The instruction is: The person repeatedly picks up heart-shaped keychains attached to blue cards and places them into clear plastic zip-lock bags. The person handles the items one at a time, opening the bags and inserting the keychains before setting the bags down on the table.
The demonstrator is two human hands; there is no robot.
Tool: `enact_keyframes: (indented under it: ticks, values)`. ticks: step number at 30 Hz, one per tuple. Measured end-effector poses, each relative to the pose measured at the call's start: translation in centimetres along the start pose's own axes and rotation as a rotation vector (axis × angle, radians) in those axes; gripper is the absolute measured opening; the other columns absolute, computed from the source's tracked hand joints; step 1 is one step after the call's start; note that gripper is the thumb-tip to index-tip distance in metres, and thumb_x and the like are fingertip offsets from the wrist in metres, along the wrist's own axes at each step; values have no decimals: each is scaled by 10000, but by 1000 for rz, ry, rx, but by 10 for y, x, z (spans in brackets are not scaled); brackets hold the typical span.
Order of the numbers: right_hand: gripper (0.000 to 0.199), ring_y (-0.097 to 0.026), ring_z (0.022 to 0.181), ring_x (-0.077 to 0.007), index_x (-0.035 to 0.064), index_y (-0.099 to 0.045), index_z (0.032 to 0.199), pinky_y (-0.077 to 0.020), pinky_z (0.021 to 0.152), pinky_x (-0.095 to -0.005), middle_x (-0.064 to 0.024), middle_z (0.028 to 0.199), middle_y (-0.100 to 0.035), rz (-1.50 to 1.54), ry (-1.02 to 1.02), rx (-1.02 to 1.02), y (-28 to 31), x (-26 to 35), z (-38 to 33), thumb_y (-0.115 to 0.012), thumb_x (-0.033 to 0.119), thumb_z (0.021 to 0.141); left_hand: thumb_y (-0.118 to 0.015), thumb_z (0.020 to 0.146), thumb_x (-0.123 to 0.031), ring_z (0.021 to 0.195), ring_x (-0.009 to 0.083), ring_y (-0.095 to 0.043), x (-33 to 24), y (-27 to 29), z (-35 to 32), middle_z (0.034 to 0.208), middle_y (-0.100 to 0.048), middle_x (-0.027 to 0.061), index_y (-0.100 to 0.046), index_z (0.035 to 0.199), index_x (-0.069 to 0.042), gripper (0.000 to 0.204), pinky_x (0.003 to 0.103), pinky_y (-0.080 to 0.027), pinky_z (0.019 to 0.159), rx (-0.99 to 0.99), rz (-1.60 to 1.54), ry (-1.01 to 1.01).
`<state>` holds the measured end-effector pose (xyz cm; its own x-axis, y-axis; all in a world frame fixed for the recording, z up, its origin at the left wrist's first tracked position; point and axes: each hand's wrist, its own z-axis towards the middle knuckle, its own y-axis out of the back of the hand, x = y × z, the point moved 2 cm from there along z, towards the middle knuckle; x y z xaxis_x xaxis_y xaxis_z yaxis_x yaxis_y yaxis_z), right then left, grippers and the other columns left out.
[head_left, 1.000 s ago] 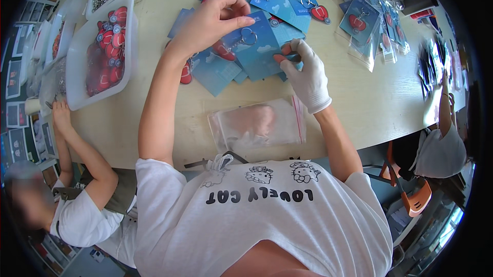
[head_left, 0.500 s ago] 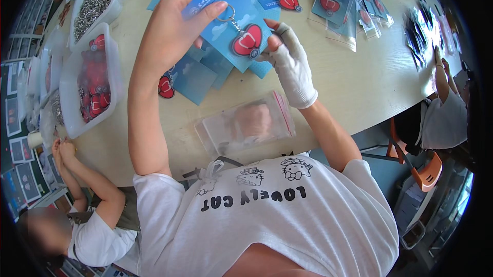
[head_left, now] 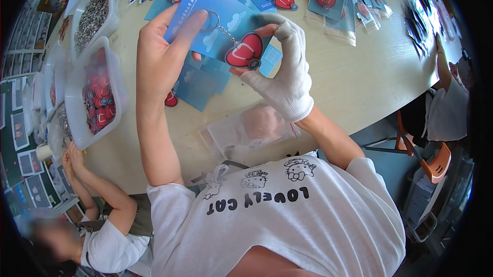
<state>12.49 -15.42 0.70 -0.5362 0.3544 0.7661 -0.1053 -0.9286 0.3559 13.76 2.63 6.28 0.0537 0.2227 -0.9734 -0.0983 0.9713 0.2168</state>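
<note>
Over the table I hold up a blue backing card (head_left: 236, 22) with a red heart-shaped keychain (head_left: 241, 55) lying on its face. My bare left hand (head_left: 167, 53) grips the card's left side, its thumb pressing near the keychain's metal ring. My right hand (head_left: 288, 74), in a white glove with bare thumb and index tips, curves round the heart at the card's lower right, thumb below and index finger above. Under my hands several blue cards (head_left: 197, 89) overlap, one with a red heart showing. Clear plastic bags (head_left: 226, 135) lie near my chest.
Left stand plastic tubs, one of metal rings (head_left: 95, 25), one of red hearts (head_left: 100, 97). At the far right lie bagged keychain cards (head_left: 328, 2) and a dark stack (head_left: 418, 33). One person (head_left: 110, 220) sits at left, another (head_left: 447, 107) at right beside an orange chair (head_left: 436, 164).
The card has tilted and moved slightly left. My right hand has come from the card's edge onto the heart, its thumb now beneath it. The view has shifted a little.
</note>
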Motion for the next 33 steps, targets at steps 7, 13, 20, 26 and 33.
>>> enact_keyframes:
  ticks: [7,13,20,26,33]
  values:
    - [413,-570,963,-192,16,-532,1075,-450,905,-325,-64,1033,-613,682,-379,46,7,11,5,-633,-100,692,-648,881,-223,641,38,-549,-4,-1,-3,821,-662,4,-669,995,-11,242,208,-435,490,-89,-5,-28]
    - [275,-592,939,-209,17,-609,865,-473,841,-326,-78,966,-658,382,47,-55,21,-9,7,-531,-171,680,-650,879,-229,635,45,-553,-2,-3,-6,815,-659,8,-670,993,-12,246,218,-445,489,-65,-107,-27]
    - [207,-631,783,-207,117,-598,787,-457,737,-340,11,892,-678,-272,680,-131,25,-6,11,-717,39,638,-655,872,-223,627,51,-565,-2,-3,-8,811,-652,13,-672,970,-13,231,225,-451,483,-68,-221,-37]
    - [303,-603,882,-234,83,-590,896,-440,786,-357,-37,915,-638,-185,517,-112,36,-5,0,-735,26,636,-657,872,-210,618,47,-562,-6,-1,-10,798,-654,14,-672,980,-13,226,223,-449,480,-103,-166,-72]
    - [635,-600,918,-182,-27,-418,1282,-486,823,-316,-116,1119,-580,766,-432,172,3,-19,-3,-743,108,752,-683,860,-203,655,65,-561,-3,-6,-13,818,-647,16,-644,1042,-17,263,238,-470,532,-68,-104,-35]
